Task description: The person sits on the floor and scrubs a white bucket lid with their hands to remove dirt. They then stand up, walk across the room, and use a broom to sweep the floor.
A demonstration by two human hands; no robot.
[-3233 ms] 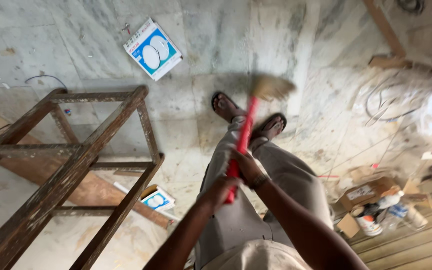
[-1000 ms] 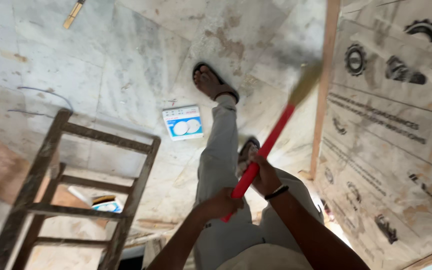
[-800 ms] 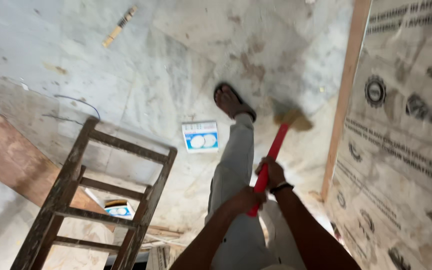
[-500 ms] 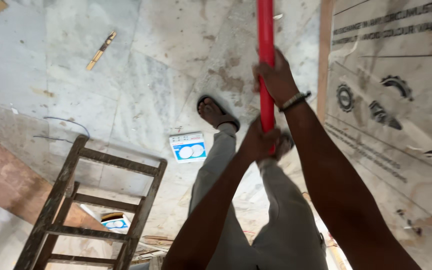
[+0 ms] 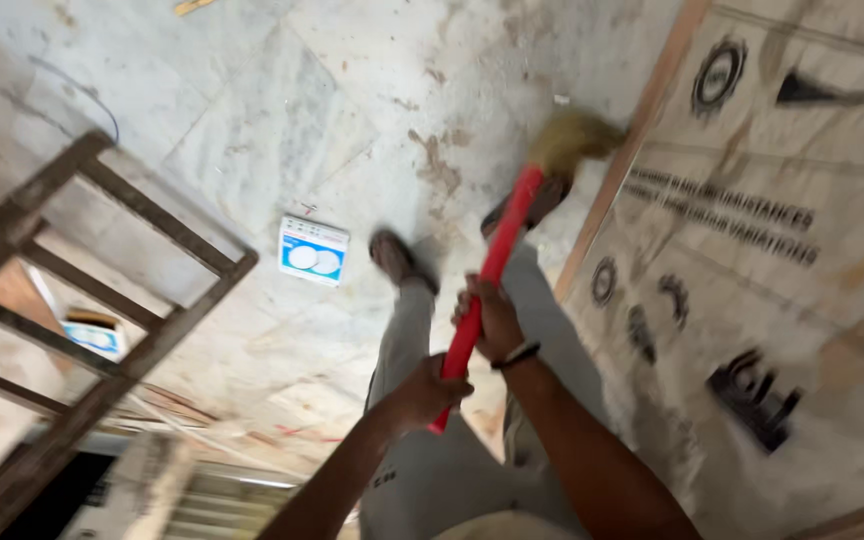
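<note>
A small square box (image 5: 313,251), white and blue with two white circles, lies on the marble floor. A second similar box (image 5: 92,335) lies under the wooden frame. A large pale board (image 5: 782,250) with black printed marks stands at the right.

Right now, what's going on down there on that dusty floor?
A person is sweeping. Both hands grip a red-handled broom: the left hand low near the handle's end, the right hand just above it. The straw-coloured bristles meet the marble floor by a printed plywood sheet. A small blue and white box lies beside the person's sandalled foot, and a wooden frame stands at the left.
</note>
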